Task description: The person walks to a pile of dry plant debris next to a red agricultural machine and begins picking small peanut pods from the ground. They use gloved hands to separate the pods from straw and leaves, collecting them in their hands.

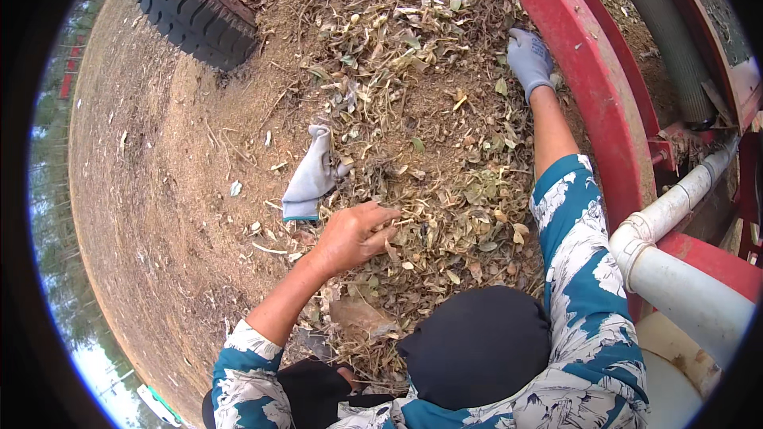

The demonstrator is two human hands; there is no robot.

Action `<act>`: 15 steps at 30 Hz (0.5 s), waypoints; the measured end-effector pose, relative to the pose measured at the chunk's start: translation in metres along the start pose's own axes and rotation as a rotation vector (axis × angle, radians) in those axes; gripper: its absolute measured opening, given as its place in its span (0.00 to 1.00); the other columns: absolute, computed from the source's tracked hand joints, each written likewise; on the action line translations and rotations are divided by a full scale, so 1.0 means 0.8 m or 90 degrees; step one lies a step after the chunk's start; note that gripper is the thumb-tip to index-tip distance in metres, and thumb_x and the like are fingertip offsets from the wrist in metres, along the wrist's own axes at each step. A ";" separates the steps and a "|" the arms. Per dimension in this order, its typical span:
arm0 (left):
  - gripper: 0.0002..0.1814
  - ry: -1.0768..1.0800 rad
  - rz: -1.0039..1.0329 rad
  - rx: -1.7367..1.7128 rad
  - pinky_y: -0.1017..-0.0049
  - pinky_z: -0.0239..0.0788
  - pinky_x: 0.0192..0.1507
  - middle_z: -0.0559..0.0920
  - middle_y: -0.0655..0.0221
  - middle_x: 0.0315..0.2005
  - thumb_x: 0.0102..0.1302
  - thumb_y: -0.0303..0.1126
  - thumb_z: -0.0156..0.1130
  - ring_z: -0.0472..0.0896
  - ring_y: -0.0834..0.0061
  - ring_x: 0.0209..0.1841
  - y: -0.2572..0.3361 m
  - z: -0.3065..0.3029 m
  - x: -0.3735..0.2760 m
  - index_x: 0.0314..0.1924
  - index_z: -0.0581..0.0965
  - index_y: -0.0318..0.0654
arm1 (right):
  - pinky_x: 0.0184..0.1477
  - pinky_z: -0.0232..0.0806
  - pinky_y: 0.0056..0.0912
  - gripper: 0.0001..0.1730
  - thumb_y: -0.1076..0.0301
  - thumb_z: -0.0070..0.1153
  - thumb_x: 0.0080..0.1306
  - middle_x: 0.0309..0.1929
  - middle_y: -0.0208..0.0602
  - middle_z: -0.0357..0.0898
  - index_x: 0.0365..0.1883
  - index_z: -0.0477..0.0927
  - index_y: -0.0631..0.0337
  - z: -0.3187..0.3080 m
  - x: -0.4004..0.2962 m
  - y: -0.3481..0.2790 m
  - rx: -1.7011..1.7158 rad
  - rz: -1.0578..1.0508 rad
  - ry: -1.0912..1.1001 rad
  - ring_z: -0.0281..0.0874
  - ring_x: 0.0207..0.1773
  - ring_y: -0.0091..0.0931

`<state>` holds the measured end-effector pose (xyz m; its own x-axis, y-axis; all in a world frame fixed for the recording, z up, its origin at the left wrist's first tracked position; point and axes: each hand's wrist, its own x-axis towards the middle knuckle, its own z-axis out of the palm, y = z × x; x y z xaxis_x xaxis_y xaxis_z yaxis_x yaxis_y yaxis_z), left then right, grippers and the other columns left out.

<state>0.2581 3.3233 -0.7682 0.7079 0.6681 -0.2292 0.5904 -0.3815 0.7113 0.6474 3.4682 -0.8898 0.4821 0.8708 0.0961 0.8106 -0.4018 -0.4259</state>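
My left hand (357,235), bare, rests low over a heap of dry leaves and stalks (459,202). Its fingers are partly bent and touch the litter; whether they pinch anything is not clear. A grey work glove (308,182) lies loose on the ground just beyond that hand. My right hand (530,59) wears a matching grey glove and reaches far forward. It is down at the litter's edge, close beside a curved red metal frame (587,65). Those fingertips are hidden, so its hold cannot be seen. Pale pod-like bits (501,215) are scattered among the leaves.
A black treaded tyre (191,12) stands at the upper left on sandy soil (161,167). Along the right run a jointed white pipe (685,286) and a ribbed dark hose (661,36) within the red machine. Trees (59,250) line the far left edge.
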 end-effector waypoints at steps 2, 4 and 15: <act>0.06 0.033 -0.051 -0.095 0.76 0.68 0.29 0.78 0.67 0.24 0.59 0.31 0.62 0.76 0.76 0.28 -0.002 -0.018 0.008 0.33 0.79 0.36 | 0.54 0.64 0.44 0.17 0.60 0.45 0.60 0.50 0.44 0.76 0.44 0.79 0.52 0.001 -0.009 -0.015 -0.092 0.056 -0.090 0.73 0.54 0.39; 0.08 0.103 -0.060 -0.099 0.80 0.62 0.24 0.75 0.74 0.20 0.61 0.32 0.62 0.71 0.83 0.23 -0.011 -0.030 0.024 0.29 0.77 0.34 | 0.52 0.65 0.43 0.15 0.60 0.46 0.60 0.48 0.44 0.77 0.42 0.78 0.53 -0.005 -0.019 -0.011 -0.044 0.069 -0.075 0.74 0.52 0.40; 0.08 0.184 -0.226 -0.368 0.89 0.51 0.15 0.73 0.80 0.18 0.63 0.35 0.61 0.62 0.94 0.15 0.007 -0.030 0.088 0.30 0.76 0.39 | 0.31 0.62 0.18 0.04 0.74 0.53 0.63 0.29 0.25 0.74 0.36 0.76 0.62 -0.072 -0.222 0.030 0.601 0.309 0.010 0.65 0.26 0.15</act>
<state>0.3017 3.3833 -0.7647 0.3341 0.8609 -0.3838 0.4097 0.2341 0.8817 0.6006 3.2876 -0.8654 0.6944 0.6695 -0.2638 -0.0536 -0.3174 -0.9468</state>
